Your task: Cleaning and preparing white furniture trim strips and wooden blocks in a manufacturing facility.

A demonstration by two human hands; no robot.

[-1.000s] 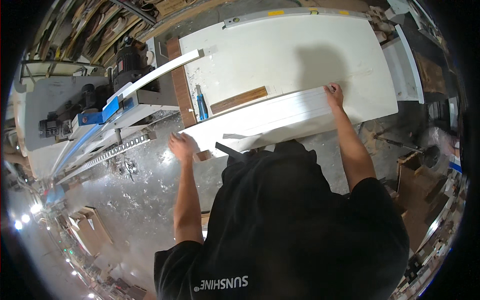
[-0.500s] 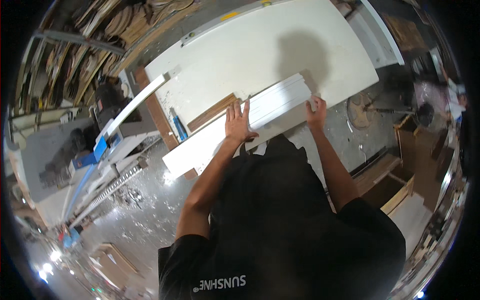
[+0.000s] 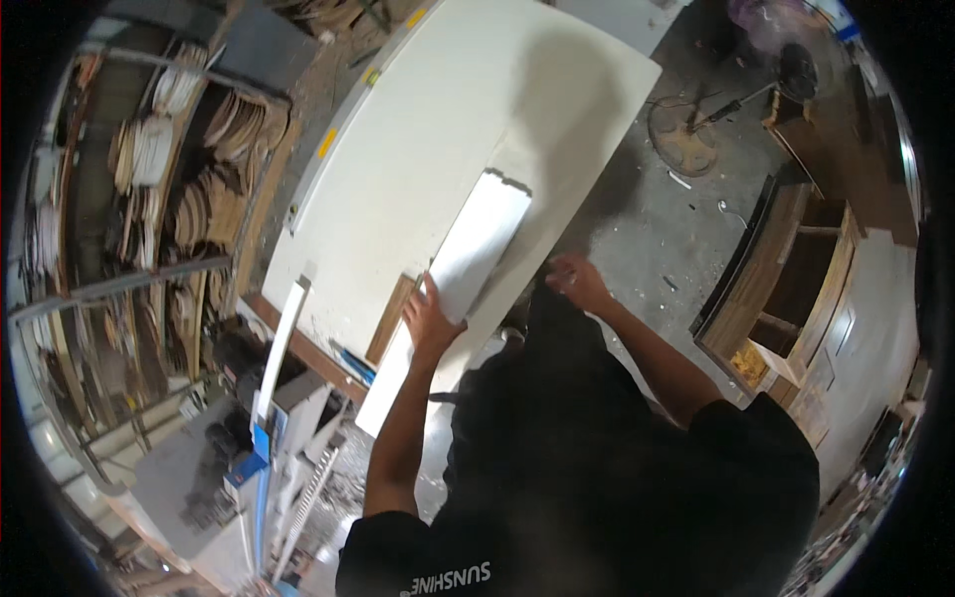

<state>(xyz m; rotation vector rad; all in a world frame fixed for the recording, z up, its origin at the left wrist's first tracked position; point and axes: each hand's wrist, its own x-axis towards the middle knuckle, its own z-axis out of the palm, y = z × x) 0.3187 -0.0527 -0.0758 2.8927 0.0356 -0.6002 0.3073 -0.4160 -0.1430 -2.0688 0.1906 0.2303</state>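
A stack of long white strips (image 3: 482, 237) lies slantwise across a large white tabletop (image 3: 418, 139), its far end uneven. Spread across the strips near their middle is my left hand (image 3: 431, 323), fingers toward the left edge and thumb toward the right edge. My right hand (image 3: 582, 286) hovers off the strips, beside the dark shirt front, with loosely bent fingers apart and nothing visible in them. Against the left side of the strips rests a brown wooden strip (image 3: 391, 320). A blue-handled tool (image 3: 355, 364) lies next to it, close to the table's edge.
A spirit level (image 3: 326, 144) with yellow marks runs along the table's left edge. Shelves of curved wood pieces (image 3: 214, 214) stand left. A grey machine with a white bar (image 3: 284, 348) is at lower left. Rightward are a round stand base (image 3: 684, 134) and an open wooden cabinet (image 3: 811, 279).
The whole view has turned, so the table and strips now run more steeply. My right hand has left the strips' edge and drawn back toward my body. My left hand stays on the strips.
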